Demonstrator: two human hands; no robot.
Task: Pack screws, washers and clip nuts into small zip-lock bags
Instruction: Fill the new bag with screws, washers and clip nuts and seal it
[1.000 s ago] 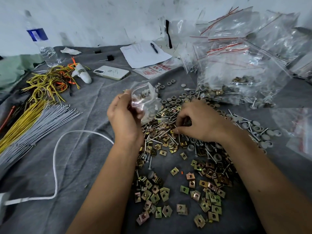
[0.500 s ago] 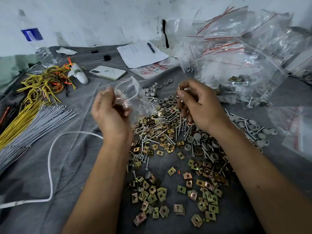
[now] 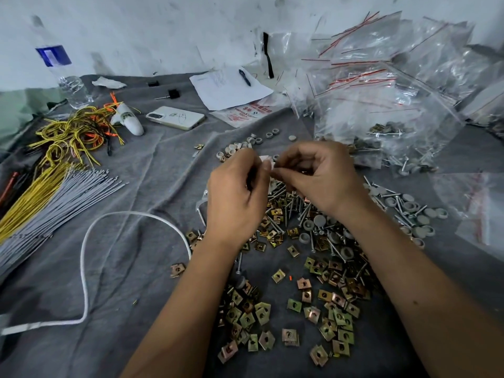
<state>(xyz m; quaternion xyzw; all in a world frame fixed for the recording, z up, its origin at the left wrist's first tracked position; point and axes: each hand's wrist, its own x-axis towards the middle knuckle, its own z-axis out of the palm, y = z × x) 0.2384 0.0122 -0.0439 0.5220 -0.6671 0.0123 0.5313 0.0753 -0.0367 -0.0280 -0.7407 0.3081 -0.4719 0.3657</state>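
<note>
My left hand (image 3: pixel 237 195) and my right hand (image 3: pixel 321 175) meet above the heap, fingertips pinching the top edge of a small clear zip-lock bag (image 3: pixel 266 160). Most of the bag hangs hidden behind my left hand; a corner shows at its left side. Below lie long screws (image 3: pixel 289 205), grey washers (image 3: pixel 317 221) and many brass-coloured clip nuts (image 3: pixel 324 309) scattered on the grey cloth (image 3: pixel 136 268). What my right hand's curled fingers hold besides the bag is hidden.
A heap of filled and empty zip-lock bags (image 3: pixel 381 105) fills the back right. More washers (image 3: pixel 420 222) lie at right. A phone (image 3: pixel 176 117), paper with a pen (image 3: pixel 229 87), a water bottle (image 3: pixel 65 75), yellow wires (image 3: pixel 68 135), grey rods (image 3: pixel 54 197) and a white cable (image 3: pixel 87 268) lie left.
My right hand rose from the screw pile and came over to the bag. Both hands drew together and now pinch the bag's top edge.
</note>
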